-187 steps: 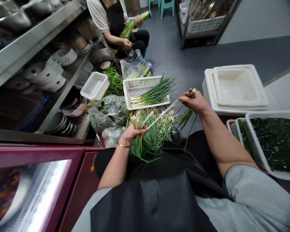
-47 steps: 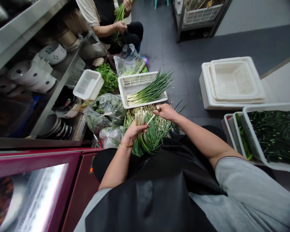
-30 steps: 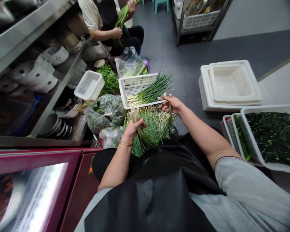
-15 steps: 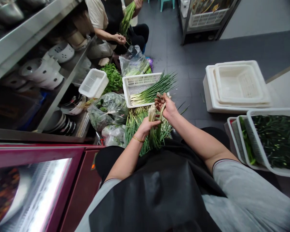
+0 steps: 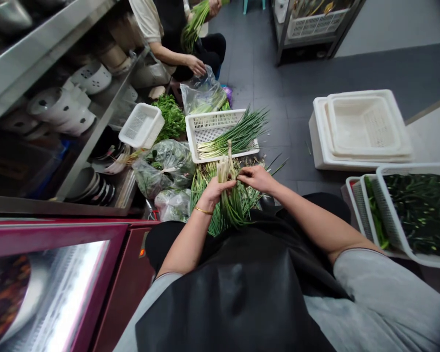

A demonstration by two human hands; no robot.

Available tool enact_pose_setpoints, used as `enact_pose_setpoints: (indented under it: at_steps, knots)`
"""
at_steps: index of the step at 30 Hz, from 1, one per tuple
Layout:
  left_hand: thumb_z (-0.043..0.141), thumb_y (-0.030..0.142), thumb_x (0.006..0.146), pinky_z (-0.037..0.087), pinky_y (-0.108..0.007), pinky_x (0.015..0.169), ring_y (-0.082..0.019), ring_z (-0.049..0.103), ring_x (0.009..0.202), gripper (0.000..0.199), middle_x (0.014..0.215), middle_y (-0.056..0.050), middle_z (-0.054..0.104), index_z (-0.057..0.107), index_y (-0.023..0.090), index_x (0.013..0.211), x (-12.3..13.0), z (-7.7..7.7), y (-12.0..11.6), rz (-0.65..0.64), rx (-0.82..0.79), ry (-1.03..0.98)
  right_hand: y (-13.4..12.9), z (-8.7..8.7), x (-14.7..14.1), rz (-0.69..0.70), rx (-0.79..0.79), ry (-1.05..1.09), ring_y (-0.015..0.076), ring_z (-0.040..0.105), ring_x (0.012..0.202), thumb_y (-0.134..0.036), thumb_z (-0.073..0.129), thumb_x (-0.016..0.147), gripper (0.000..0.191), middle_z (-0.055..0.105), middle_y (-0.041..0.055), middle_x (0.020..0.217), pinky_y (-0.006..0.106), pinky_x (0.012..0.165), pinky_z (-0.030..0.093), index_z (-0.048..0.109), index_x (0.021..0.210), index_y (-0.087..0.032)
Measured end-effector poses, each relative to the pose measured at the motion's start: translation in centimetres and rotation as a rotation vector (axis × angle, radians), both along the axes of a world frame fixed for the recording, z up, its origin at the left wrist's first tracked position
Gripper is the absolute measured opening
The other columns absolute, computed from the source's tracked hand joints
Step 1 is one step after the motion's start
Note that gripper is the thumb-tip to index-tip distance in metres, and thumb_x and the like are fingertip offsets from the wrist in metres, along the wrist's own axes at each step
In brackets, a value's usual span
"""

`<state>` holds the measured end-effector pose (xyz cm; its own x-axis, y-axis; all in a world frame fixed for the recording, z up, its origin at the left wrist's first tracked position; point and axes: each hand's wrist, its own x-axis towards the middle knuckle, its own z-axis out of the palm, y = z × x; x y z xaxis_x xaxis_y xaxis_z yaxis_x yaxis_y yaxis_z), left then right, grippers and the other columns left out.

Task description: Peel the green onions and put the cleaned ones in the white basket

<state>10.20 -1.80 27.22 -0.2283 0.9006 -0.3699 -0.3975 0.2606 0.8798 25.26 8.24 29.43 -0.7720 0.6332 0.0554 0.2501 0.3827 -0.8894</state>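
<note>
My left hand (image 5: 213, 191) is wrapped round a bunch of spring onions (image 5: 234, 208), their pale root ends pointing up and the green leaves hanging down over my lap. One stalk sticks up higher than the others. At the right side of the bunch, the fingers of my right hand (image 5: 257, 179) are pinched on a spring onion; their tips are partly hidden. Beneath both hands lies a heap of loose spring onions (image 5: 201, 188). Just beyond them, a white basket (image 5: 205, 120) holds more spring onions with white ends to the left.
Bagged greens (image 5: 165, 164), a small white basket (image 5: 141, 128) and leafy herbs (image 5: 170, 117) sit to the left. Across from me, a person (image 5: 168, 46) holds green stalks. White tubs (image 5: 317, 142) and a basket of dark green peppers (image 5: 421, 210) stand on the right.
My right hand has come down from near the basket's edge to the side of the bunch. My left hand has shifted slightly left. The other person's lower hand has moved to the plastic bag.
</note>
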Motion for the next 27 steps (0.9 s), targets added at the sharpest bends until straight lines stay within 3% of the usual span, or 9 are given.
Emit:
enact_pose_setpoints:
  at_steps: [2,5,7,12,15,18,20,24,27]
  knots:
    - [0.087,0.032,0.048,0.035,-0.02,0.043,-0.008,0.05,0.051,0.043,0.067,-0.001,0.062,0.066,0.014,0.08,-0.2,-0.2,-0.6,-0.093,0.012,0.021,1.4,1.1,0.7,-0.009,-0.211,0.058,0.0108,0.046,0.048,-0.032,0.063,0.074,0.018,0.053,-0.0023,0.052,0.024,0.05,0.035,0.059,0.065,-0.017]
    - [0.087,0.032,0.047,0.035,-0.02,0.043,-0.011,0.052,0.054,0.038,0.069,-0.004,0.066,0.066,0.014,0.074,-0.6,-0.6,-1.6,-0.191,-0.018,0.057,4.3,2.9,2.6,-0.177,-0.532,0.282,0.008,0.033,0.039,-0.037,0.064,0.074,0.026,0.038,-0.0069,0.046,0.023,0.04,0.029,0.048,0.062,-0.02]
    - [0.086,0.032,0.048,0.036,-0.021,0.043,-0.012,0.054,0.055,0.035,0.068,-0.005,0.067,0.066,0.014,0.07,-0.9,-0.8,-2.1,-0.255,-0.043,0.075,6.5,3.9,4.1,-0.267,-0.615,0.392,0.0071,0.025,0.037,-0.041,0.062,0.077,0.033,0.027,-0.0088,0.045,0.023,0.038,0.027,0.042,0.059,-0.022]
    - [0.084,0.032,0.049,0.038,-0.022,0.044,-0.015,0.058,0.055,0.033,0.069,-0.008,0.069,0.067,0.012,0.069,-1.7,-1.0,-3.0,-0.309,-0.07,0.079,11.4,4.5,6.9,-0.462,-0.415,0.467,0.0103,0.032,0.039,-0.045,0.052,0.089,0.034,0.026,-0.0074,0.043,0.023,0.042,0.035,0.049,0.063,-0.023]
    - [0.083,0.031,0.049,0.039,-0.022,0.044,-0.016,0.06,0.056,0.033,0.069,-0.008,0.069,0.068,0.012,0.071,-2.0,-1.3,-3.2,-0.264,-0.065,0.03,12.5,2.6,6.8,-0.519,-0.196,0.222,0.011,0.043,0.047,-0.047,0.05,0.091,0.038,0.033,-0.0073,0.041,0.02,0.047,0.04,0.058,0.065,-0.021]
    - [0.08,0.033,0.054,0.039,-0.022,0.045,-0.016,0.061,0.06,0.032,0.073,-0.01,0.07,0.069,0.011,0.074,-2.1,-1.5,-2.6,-0.209,-0.028,-0.013,10.9,-0.1,5.3,-0.439,-0.065,-0.161,0.0091,0.052,0.059,-0.053,0.058,0.083,0.047,0.042,-0.0062,0.042,0.015,0.056,0.044,0.062,0.06,-0.013]
    - [0.079,0.032,0.056,0.038,-0.021,0.044,-0.017,0.063,0.062,0.032,0.077,-0.011,0.071,0.069,0.01,0.076,-1.9,-1.4,-1.9,-0.216,-0.012,-0.016,8.5,-1.4,3.9,-0.327,-0.07,-0.238,0.0107,0.058,0.066,-0.046,0.075,0.071,0.037,0.055,-0.0013,0.051,0.018,0.063,0.047,0.066,0.063,-0.011]
    - [0.081,0.03,0.055,0.037,-0.021,0.043,-0.018,0.065,0.062,0.043,0.081,-0.011,0.072,0.069,0.011,0.091,-1.3,-1.1,-0.4,-0.267,0.048,-0.001,3.5,-1.5,0.7,0.177,-0.339,-0.033,0.015,0.065,0.07,-0.04,0.075,0.071,0.035,0.072,0.0059,0.086,0.026,0.062,0.052,0.07,0.096,-0.017]
    - [0.083,0.033,0.056,0.038,-0.021,0.044,-0.015,0.062,0.059,0.049,0.084,-0.01,0.072,0.069,0.01,0.097,-0.8,-0.7,0.0,-0.103,0.079,0.074,2.0,-0.6,-1.3,0.177,-0.504,0.169,0.0111,0.058,0.052,-0.04,0.074,0.071,0.032,0.067,0.0025,0.069,0.024,0.049,0.049,0.067,0.086,-0.013]
